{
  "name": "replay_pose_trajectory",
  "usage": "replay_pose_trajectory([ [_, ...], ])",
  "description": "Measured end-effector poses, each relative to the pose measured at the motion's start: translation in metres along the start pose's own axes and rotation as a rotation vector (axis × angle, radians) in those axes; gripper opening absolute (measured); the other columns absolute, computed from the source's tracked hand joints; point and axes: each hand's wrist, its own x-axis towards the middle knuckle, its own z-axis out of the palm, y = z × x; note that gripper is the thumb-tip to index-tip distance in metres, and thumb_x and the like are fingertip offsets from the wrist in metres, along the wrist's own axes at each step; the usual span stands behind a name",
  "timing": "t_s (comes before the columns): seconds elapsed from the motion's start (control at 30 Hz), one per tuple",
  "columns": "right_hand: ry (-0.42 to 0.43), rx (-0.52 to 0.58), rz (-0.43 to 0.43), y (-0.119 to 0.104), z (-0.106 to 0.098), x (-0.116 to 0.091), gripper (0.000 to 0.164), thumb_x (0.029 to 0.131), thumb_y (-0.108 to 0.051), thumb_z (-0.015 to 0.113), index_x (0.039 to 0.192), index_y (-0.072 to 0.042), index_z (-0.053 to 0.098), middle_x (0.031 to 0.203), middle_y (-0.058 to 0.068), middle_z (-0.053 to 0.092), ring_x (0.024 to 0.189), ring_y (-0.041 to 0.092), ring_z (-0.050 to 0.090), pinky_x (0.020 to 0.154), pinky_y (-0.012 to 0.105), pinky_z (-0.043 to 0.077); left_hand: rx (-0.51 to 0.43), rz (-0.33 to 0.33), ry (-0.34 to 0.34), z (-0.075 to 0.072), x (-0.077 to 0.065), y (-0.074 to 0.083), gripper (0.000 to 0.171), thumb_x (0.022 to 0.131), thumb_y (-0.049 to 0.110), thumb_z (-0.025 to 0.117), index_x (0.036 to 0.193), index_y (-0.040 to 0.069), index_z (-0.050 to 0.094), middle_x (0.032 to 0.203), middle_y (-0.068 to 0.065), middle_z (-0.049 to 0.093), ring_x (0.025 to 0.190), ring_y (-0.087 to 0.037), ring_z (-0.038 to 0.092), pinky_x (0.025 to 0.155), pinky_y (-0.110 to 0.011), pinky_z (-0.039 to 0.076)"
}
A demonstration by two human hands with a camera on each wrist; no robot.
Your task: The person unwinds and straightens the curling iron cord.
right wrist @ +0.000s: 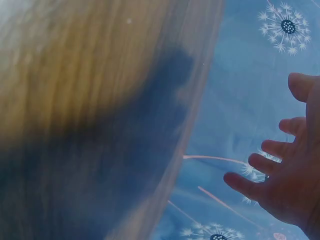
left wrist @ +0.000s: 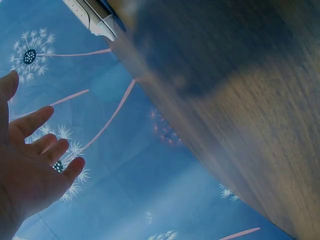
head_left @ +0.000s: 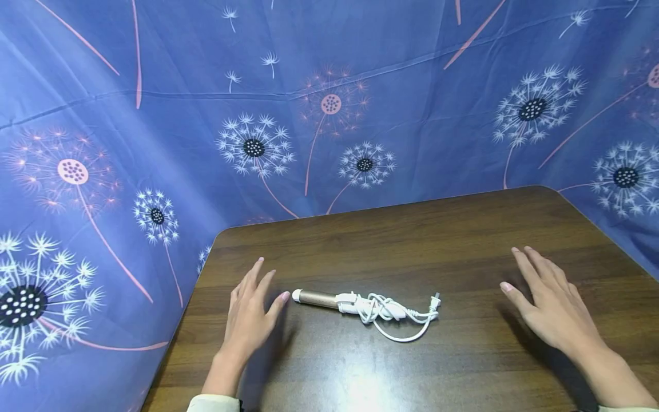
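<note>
A curling iron (head_left: 318,298) with a gold-brown barrel, white tip and white handle lies on the wooden table. Its white cord (head_left: 382,309) is wound round the handle, and the two-prong plug (head_left: 435,301) lies at its right end. Just left of the barrel tip is my left hand (head_left: 250,317), fingers spread, thumb near the tip but apart from it. My right hand (head_left: 553,306) is well to the right of the plug with relaxed fingers. Both wrist views show the left hand (left wrist: 37,165) and right hand (right wrist: 287,165) holding nothing.
The brown wooden table (head_left: 412,246) has rounded far corners and a glare spot near the front. A blue cloth with dandelion prints (head_left: 412,97) hangs behind and beside it. A white, partly cut-off object (left wrist: 102,25) shows at the top of the left wrist view.
</note>
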Motion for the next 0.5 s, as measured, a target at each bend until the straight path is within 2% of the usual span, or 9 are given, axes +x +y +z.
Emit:
replay_pose_trajectory([
  [0.07, -0.001, 0.011, 0.007, -0.002, 0.0, 0.001, 0.072, 0.099, -0.033, 0.05, 0.155, -0.021, 0.008, 0.161, 0.013, 0.005, 0.142, 0.047, 0.007, 0.096, 0.077, 0.009, -0.004, 0.008, 0.001, 0.001, 0.001, 0.001, 0.056, 0.089, 0.037, 0.068, 0.134, 0.007, 0.054, 0.157, -0.006, 0.024, 0.139, -0.033, 0.031, 0.106, -0.054, 0.024],
  [0.3, 0.019, 0.015, 0.015, -0.007, -0.001, 0.003, 0.071, 0.098, -0.033, 0.052, 0.155, -0.022, 0.012, 0.156, 0.021, 0.019, 0.131, 0.054, 0.024, 0.086, 0.07, 0.024, 0.007, 0.023, -0.012, 0.002, 0.006, 0.006, 0.058, 0.085, 0.038, 0.071, 0.133, 0.009, 0.055, 0.157, -0.006, 0.025, 0.137, -0.033, 0.033, 0.106, -0.054, 0.025],
  [0.5, -0.002, 0.05, 0.029, -0.012, 0.0, 0.002, 0.071, 0.098, -0.033, 0.052, 0.155, -0.022, 0.011, 0.154, 0.025, 0.021, 0.129, 0.06, 0.022, 0.083, 0.074, 0.024, -0.001, 0.027, -0.026, 0.003, 0.008, 0.011, 0.06, 0.083, 0.036, 0.075, 0.133, 0.011, 0.055, 0.157, -0.005, 0.025, 0.136, -0.033, 0.036, 0.104, -0.052, 0.027],
])
